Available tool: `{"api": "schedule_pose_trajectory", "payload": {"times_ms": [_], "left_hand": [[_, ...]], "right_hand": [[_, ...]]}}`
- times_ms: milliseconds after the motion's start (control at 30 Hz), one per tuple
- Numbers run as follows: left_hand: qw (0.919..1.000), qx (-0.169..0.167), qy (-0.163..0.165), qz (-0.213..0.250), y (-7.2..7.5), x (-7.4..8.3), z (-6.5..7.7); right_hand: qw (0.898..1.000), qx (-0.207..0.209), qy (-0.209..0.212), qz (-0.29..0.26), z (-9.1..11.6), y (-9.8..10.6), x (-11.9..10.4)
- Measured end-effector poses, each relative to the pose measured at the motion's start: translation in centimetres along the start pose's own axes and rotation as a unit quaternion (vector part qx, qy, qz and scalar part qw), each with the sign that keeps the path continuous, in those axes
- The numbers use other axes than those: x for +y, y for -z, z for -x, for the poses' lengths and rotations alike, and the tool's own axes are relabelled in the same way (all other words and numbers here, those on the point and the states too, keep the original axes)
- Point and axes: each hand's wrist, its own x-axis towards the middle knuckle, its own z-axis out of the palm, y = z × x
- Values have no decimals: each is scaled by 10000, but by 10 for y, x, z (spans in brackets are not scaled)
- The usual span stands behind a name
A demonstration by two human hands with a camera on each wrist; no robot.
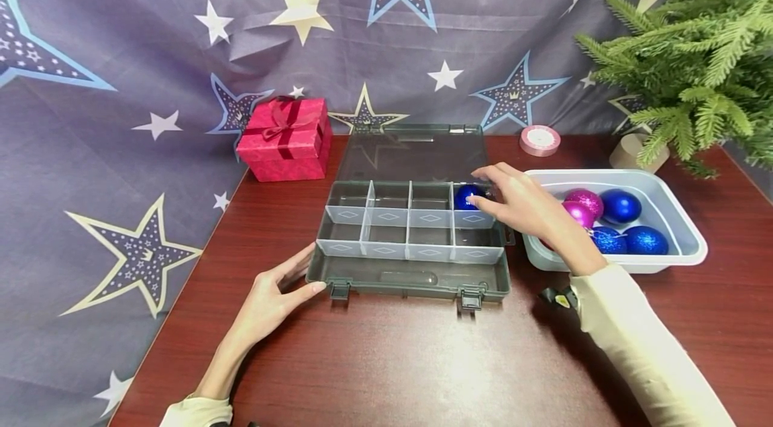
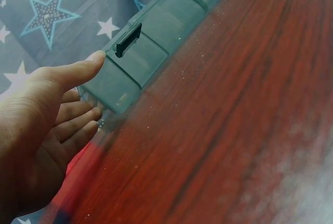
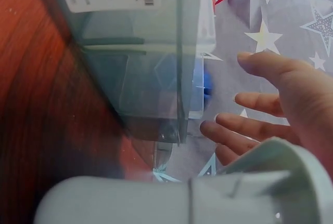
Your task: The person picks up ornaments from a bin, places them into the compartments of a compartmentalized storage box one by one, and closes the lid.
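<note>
The right hand (image 1: pixel 519 202) is over the back right corner of a green see-through box (image 1: pixel 374 279). Its fingers are spread and loose, and they grip nothing. A shiny blue ball (image 1: pixel 466 197) sits in the box, in the back row, in the slot farthest to the right. From the head, the thumb tip shows in front of the ball. The right wrist view shows a gap between the hand and the ball.

The left hand (image 1: pixel 268 303) is at the front left corner of the box. Its thumb is straight and touches the front edge, and its fingers lie loosely by the left side.

The box stands on a shiny red-brown counter (image 1: pixel 398 360). Its lid (image 1: pixel 417 155) is swung to the back. Pale dividers (image 1: pixel 386 217) make two rows of four slots, with one long slot in front.

To the right is a white tub (image 1: pixel 676 225), partly behind the right arm. Two pink balls (image 1: pixel 584 202) and three more blue balls (image 1: pixel 622 206) show in it. Behind it are a roll of pink ribbon (image 1: pixel 540 139) and a green tree (image 1: pixel 694 64). A red gift box (image 1: pixel 284 141) with a bow sits at the back left. A gray cloth (image 1: pixel 163 11) with stars hangs behind everything.
</note>
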Motion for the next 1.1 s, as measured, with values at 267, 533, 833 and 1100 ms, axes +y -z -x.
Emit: {"api": "schedule_pose_trajectory", "payload": {"times_ms": [267,533,833,1100], "left_hand": [[10000,-18,16,17,0,0,0],[10000,4,38,7,0,1,1],[10000,-6,-20,10,0,0,0],[10000,2,29,12,0,0,-1]], "right_hand": [[9996,196,44,-188,10,9,4],[9981,541,270,-107,29,25,15],[9954,963,25,-11,57,42,37],[9935,1077,-332,139,79,50,54]]}}
